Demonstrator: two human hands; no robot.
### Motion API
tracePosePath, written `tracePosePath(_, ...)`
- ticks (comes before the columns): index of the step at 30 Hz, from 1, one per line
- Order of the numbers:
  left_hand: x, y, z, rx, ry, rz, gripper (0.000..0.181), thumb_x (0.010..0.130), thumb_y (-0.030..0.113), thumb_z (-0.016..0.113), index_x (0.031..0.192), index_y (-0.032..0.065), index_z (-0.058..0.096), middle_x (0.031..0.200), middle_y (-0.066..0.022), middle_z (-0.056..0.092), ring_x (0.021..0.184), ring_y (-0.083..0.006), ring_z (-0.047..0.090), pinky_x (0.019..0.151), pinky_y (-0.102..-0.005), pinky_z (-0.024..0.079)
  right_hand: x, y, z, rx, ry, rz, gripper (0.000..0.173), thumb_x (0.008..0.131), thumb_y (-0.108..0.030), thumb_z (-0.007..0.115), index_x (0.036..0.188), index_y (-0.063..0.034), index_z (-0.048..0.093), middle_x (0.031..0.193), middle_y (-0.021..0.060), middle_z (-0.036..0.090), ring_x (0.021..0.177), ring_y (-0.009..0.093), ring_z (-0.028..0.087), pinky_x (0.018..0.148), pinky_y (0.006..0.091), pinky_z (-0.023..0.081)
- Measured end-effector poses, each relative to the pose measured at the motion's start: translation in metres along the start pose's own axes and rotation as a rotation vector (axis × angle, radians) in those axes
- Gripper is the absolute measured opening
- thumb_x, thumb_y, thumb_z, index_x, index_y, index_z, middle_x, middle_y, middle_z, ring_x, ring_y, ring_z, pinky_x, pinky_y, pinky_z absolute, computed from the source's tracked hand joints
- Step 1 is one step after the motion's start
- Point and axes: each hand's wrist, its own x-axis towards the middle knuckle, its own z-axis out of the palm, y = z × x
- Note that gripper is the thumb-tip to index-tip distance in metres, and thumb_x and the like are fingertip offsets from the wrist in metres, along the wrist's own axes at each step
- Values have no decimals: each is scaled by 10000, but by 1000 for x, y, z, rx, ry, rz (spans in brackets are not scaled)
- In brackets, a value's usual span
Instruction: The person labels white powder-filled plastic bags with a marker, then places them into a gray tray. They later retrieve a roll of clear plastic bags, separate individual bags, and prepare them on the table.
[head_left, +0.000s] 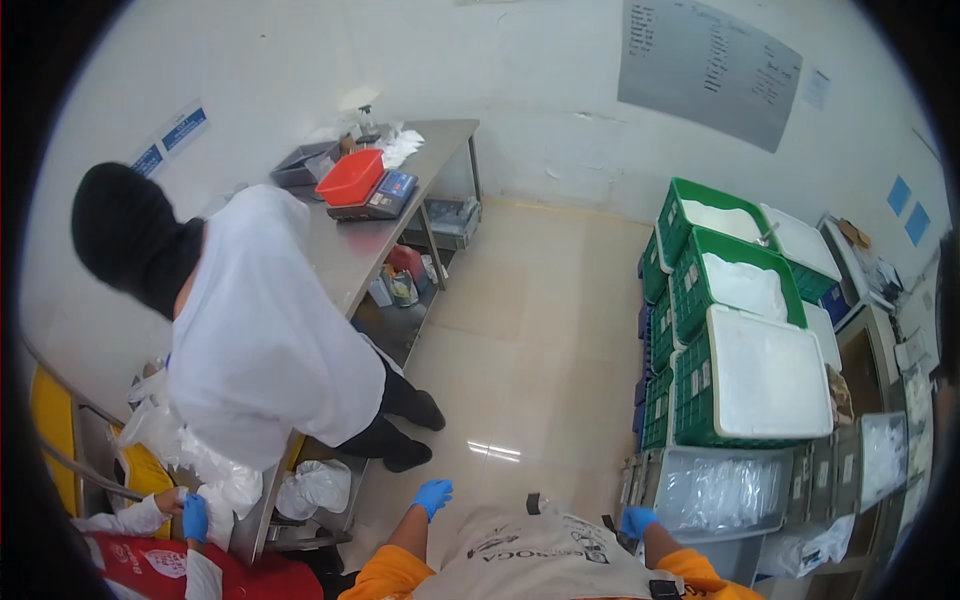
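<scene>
My left hand (433, 498), in a blue glove, is held out in front of me over the tiled floor with nothing in it. Its fingers are loosely extended. Also gloved in blue, my right hand (637, 520) is at the near left corner of a grey plastic crate (726, 495) that holds clear plastic bags. Whether it touches the crate or grips its edge cannot be told. Between my arms is the beige printed apron (540, 551) I wear over orange sleeves.
Green crates (694, 397), some with white lids, are stacked right. At left, a person in white (277, 322) stands by a steel table (442, 150) bearing a scale (386, 193) and red basket (352, 177). Another person in a red apron (247, 574) handles plastic bags (225, 480).
</scene>
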Motion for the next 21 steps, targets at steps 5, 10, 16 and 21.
tracePosePath(5, 64, 35, 18, 67, -5, -336, 285, 914, 384, 582, 983, 119, 660, 923, -38, 663, 773, -186, 621, 661, -371, 474, 98, -248, -148, 671, 124, 8, 155, 897, -219, 624, 861, -76, 672, 740, 66, 668, 597, 183, 632, 533, 321, 501)
tracePosePath(10, 164, 114, 21, 547, -184, -165, 310, 914, 442, 587, 911, 138, 652, 783, -21, 620, 636, -186, 571, 594, -381, 456, 210, -353, -219, 543, 55, -86, 202, 941, -245, 550, 877, -82, 650, 757, 64, 662, 629, 203, 638, 556, 315, 482)
tracePosePath(16, 323, 356, 35, 575, 55, -166, 516, 947, 512, 486, 892, 44, 695, 848, -138, 698, 785, -272, 656, 731, -428, 513, 316, -409, -281, 527, -195, 407, 118, 919, -235, 586, 843, -150, 614, 775, 37, 629, 653, 205, 601, 567, 352, 469)
tracePosePath(21, 435, 581, 45, 78, 170, 250, 345, 929, 336, 627, 1078, 27, 663, 954, -66, 672, 826, -184, 625, 750, -326, 513, 449, -433, -351, -362, -320, -335, 91, 931, -236, 576, 884, -180, 628, 831, 21, 647, 709, 227, 628, 651, 382, 514)
